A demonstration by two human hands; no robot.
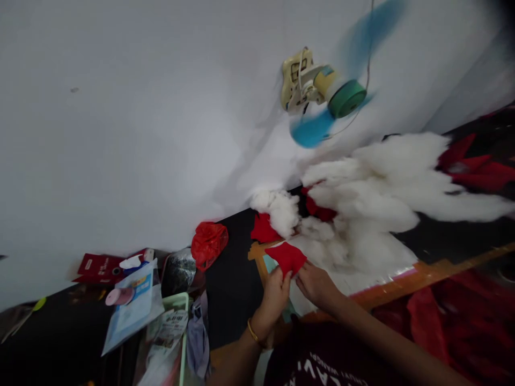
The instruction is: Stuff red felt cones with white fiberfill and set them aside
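My left hand (275,292) and my right hand (316,284) both pinch the near edge of a small red fabric piece (286,256), holding it just above the work surface. The left wrist wears a thin gold bangle. Directly beyond the piece lies a large heap of white stuffing fibre (374,198), with other red fabric pieces (263,228) tucked among it.
A small fan with blue blades (325,96) spins on the white wall. A crumpled red bag (208,244) lies left of the stuffing. At lower left sit packets, papers and a green basket (177,305). More red fabric (450,321) is piled at lower right.
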